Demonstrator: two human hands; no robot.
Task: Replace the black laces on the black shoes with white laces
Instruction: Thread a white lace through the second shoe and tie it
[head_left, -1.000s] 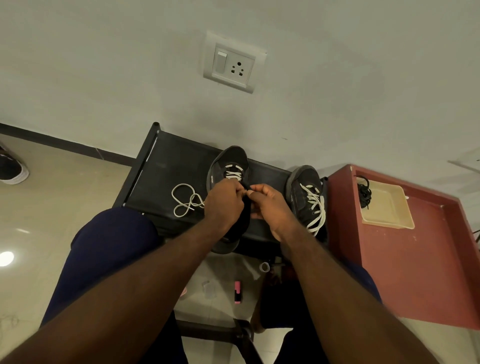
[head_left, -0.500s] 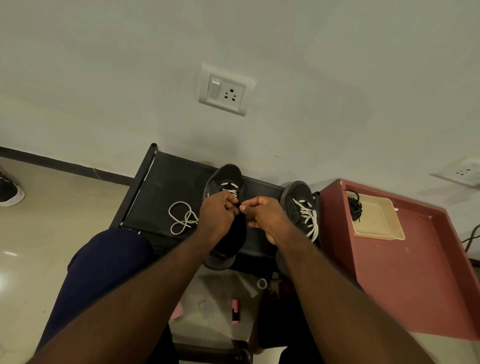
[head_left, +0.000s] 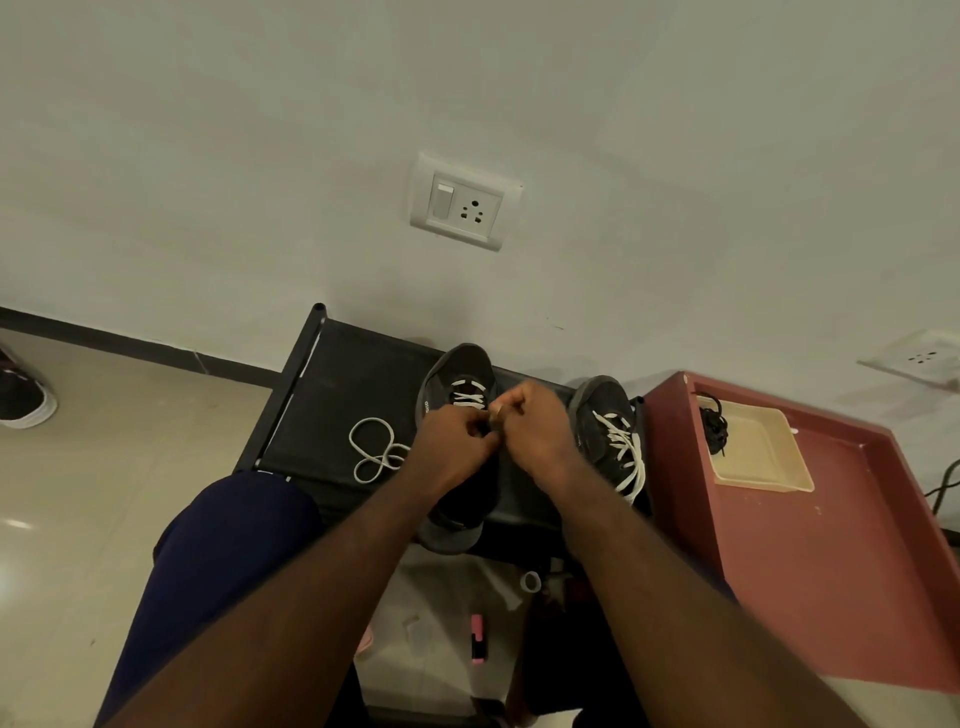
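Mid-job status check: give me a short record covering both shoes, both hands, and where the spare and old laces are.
left shoe: on the black rack; white lace shows in the toe-end rows, the rest is hidden by the hands
right shoe: laced in white, ends trailing
left hand: pinching at the white lace over the left shoe
right hand: pinching there too, fingertips meeting the left hand's
coiled white lace: on the rack, left of the left shoe
black laces: bundled in the beige tray on the red table
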